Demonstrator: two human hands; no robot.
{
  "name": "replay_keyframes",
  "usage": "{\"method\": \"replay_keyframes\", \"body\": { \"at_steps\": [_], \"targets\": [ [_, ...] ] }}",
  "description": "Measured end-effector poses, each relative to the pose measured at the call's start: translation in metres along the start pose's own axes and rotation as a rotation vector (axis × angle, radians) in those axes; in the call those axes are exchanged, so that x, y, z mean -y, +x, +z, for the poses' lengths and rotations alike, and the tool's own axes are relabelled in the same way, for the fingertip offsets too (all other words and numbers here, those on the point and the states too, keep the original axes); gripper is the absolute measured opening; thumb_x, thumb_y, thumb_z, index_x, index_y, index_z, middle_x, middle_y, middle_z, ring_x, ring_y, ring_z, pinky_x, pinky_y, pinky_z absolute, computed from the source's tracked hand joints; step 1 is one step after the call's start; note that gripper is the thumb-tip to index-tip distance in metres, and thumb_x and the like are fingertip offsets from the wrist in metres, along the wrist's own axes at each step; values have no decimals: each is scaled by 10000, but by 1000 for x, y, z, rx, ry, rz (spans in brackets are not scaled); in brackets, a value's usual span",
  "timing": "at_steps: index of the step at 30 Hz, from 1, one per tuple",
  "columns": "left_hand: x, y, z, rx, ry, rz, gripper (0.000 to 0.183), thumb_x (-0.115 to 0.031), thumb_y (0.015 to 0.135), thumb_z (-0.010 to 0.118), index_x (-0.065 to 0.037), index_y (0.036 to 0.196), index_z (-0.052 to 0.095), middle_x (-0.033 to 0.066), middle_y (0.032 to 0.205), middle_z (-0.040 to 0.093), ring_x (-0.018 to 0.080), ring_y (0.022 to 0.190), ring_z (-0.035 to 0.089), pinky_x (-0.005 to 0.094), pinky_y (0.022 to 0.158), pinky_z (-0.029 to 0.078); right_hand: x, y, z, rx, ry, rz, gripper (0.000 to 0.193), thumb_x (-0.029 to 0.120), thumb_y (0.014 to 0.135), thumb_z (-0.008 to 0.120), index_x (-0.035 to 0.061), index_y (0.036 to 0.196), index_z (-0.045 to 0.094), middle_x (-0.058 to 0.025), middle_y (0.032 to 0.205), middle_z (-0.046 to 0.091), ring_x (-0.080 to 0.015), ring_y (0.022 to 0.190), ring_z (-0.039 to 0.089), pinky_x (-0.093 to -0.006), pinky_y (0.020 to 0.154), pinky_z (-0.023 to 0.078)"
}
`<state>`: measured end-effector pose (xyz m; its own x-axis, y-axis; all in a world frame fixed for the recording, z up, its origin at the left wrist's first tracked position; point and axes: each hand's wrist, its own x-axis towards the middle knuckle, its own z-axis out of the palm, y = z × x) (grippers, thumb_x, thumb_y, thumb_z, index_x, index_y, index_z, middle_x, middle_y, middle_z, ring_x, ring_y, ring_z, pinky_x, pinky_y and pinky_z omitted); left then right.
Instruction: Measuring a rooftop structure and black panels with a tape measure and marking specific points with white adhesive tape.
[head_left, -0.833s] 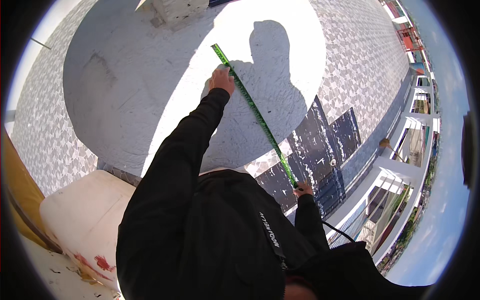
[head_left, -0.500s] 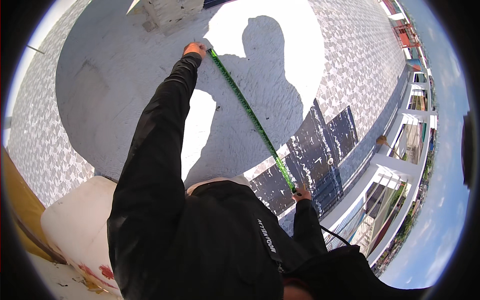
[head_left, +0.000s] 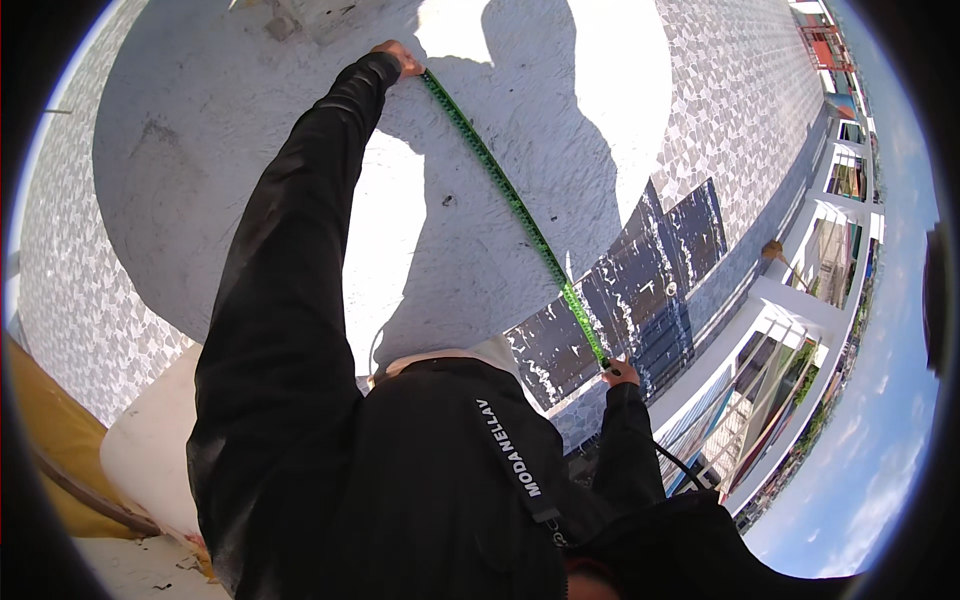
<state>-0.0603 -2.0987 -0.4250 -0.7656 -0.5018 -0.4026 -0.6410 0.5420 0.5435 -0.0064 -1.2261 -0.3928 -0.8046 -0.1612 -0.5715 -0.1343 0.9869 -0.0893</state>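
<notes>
The green measuring tape [head_left: 507, 188], stretched across the round pale slab [head_left: 240, 200], its near end gripped by the right hand [head_left: 622, 373] and far end met by the left hand [head_left: 400, 57] (whether its fingers pinch cannot be told), is best kept straight and taut.

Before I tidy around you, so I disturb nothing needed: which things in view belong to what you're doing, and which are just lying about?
In use:
green measuring tape
left hand, at its far end
right hand, gripping its near end
round tabletop, below it

Apparently just lying about:
dark, white-marked panels
yellow-brown object, left edge
</notes>
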Motion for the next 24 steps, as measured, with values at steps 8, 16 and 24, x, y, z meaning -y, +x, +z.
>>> {"method": "replay_keyframes", "body": {
  "at_steps": [8, 16, 24],
  "targets": [
    [6, 1, 1, -33, 42, 61, 413, -455, 715, 760, -106, 934, 737, 95, 891, 718, 230, 869, 679, 320, 818, 517, 16, -4, -8, 22, 68, 17, 508, 247, 599, 814, 158, 1089, 713, -124, 956, 714, -246, 909, 691, -354, 843, 532],
    [12, -6, -1, -25, 12, 37, 385, -441, 741, 748, -103, 924, 741, 90, 800, 700, 198, 732, 654, 321, 750, 510, 5, -3, 12, -34, 101, 57, 475, 248, 596, 753, 165, 1063, 715, -114, 994, 704, -285, 927, 675, -370, 847, 532],
    [8, 8, 10, -51, 27, 97, 427, -434, 765, 736, -53, 956, 716, 83, 841, 701, 198, 798, 652, 329, 763, 495, 4, -17, 23, -78, 122, 100, 428, 223, 624, 740, 187, 1050, 724, -113, 926, 707, -256, 877, 687, -340, 820, 529]
  ]
}}
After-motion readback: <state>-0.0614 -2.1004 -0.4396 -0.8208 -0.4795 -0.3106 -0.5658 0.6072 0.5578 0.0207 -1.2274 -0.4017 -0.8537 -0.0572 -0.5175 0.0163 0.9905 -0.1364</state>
